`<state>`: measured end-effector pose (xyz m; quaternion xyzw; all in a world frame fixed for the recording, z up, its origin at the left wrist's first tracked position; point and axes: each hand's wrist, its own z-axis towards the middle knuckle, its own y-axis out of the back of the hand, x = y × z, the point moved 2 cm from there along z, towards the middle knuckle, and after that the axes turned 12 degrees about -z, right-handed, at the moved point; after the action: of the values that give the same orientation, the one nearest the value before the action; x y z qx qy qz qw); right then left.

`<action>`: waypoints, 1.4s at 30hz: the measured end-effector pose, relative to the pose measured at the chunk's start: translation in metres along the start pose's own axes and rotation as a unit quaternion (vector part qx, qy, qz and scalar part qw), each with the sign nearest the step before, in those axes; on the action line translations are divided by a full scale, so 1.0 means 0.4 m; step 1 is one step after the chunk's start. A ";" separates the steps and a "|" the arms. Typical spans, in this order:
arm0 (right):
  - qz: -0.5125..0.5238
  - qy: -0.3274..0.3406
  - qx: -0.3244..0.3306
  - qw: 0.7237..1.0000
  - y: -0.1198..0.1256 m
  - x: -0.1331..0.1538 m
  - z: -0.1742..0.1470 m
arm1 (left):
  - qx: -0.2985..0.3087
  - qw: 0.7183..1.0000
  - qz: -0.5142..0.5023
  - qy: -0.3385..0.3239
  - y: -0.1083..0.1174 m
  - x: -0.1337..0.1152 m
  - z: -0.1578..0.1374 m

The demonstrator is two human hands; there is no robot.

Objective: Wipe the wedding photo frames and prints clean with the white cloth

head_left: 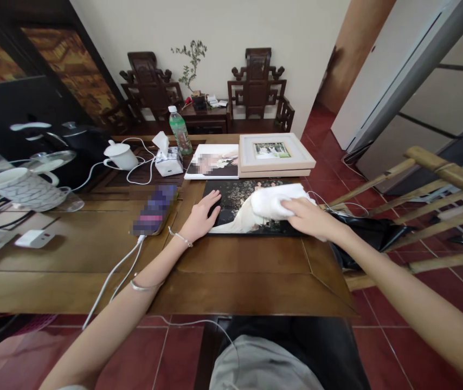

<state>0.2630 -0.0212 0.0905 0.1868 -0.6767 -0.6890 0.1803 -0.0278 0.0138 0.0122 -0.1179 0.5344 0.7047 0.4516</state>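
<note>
A dark photo panel (231, 203) with a pale dress in its picture lies flat on the wooden table (239, 276). My left hand (206, 212) rests on its left edge, fingers stretched out and holding nothing. In my right hand (307, 215) is a folded white cloth (274, 199), gripped at its right end. The cloth lies over the right part of the panel and hides some of the picture. Just behind the panel are a white-edged photo print (213, 161) and a stack of pale picture frames (276, 154).
To the left, a phone (155, 211) is plugged into a white cable. Beyond it stand a tissue box (169, 161), a green-labelled bottle (180, 130), a lidded white cup (121, 155) and a patterned pitcher (26, 188). A bamboo chair (430, 160) is at the right.
</note>
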 end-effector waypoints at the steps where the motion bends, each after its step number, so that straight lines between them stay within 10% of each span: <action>1: 0.003 0.003 -0.007 1.000 0.002 -0.015 0.034 | -0.001 1.000 0.000 0.000 0.001 0.000 0.000; 9: 0.017 -0.010 -0.027 0.999 -0.006 -0.067 0.166 | 0.002 1.000 -0.001 -0.017 0.007 0.001 0.003; 22: -0.012 0.128 0.009 0.992 -0.054 0.153 -0.143 | 0.011 1.000 0.000 -0.013 0.004 0.008 0.009; 34: -0.082 -0.012 0.005 0.997 -0.081 0.165 0.133 | 0.030 1.000 -0.002 0.005 0.009 0.011 0.005; 42: -0.077 0.072 -0.026 0.994 -0.098 0.273 0.094 | 0.043 0.999 -0.006 -0.010 0.016 0.003 0.004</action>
<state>0.1497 -0.0427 0.0505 0.2829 -0.6270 -0.7032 0.1800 -0.0328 0.0158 0.0161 -0.0944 0.5591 0.6792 0.4660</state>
